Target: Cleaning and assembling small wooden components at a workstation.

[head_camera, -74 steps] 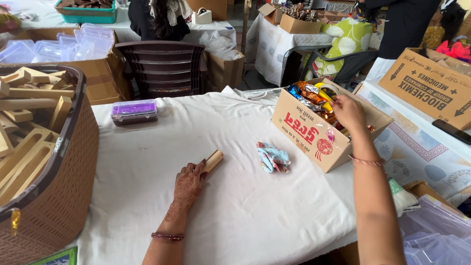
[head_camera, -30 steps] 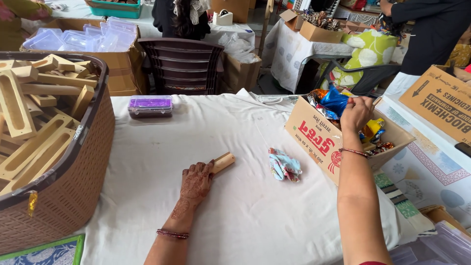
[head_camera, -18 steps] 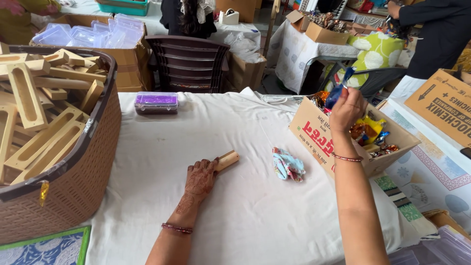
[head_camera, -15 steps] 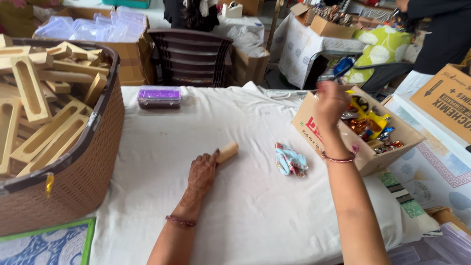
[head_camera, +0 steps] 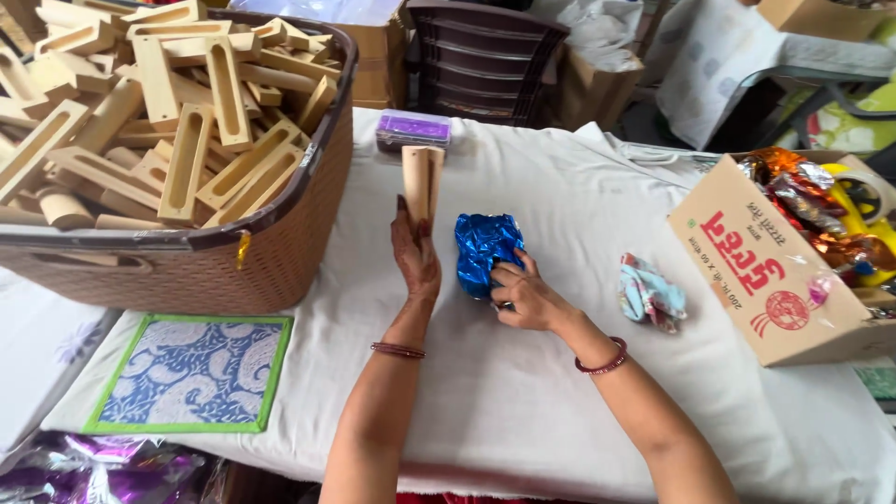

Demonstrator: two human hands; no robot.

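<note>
While the left hand (head_camera: 415,266) holds a slotted wooden block (head_camera: 422,182) upright above the counter (head_camera: 523,411), its grip is closed around the block's lower end, with the fingers wrapped over the near face. The right hand (head_camera: 525,297) rests on the cloth-covered counter just beside the left hand, its grip pinched shut on a crumpled blue foil packet (head_camera: 485,250), which lies on the cloth and touches the fingertips.

Judged from this layout, the work is at an early stage of one cycle: block and packet are both in hand, side by side, but remain separate, and the packet is not yet in or on the block. Whether the block's slot is empty cannot be told from this angle.

Supply appears ample. A large woven basket (head_camera: 280,252) at the left edge of the counter is heaped with similar wooden blocks, and an open cardboard box (head_camera: 756,280) at the right holds more shiny packets. A small pale blue and pink packet (head_camera: 651,294) lies loose on the cloth between the right hand and the box. A purple lidded container (head_camera: 413,129) sits at the far side, behind the raised block. No finished pieces can be identified on the counter.
</note>
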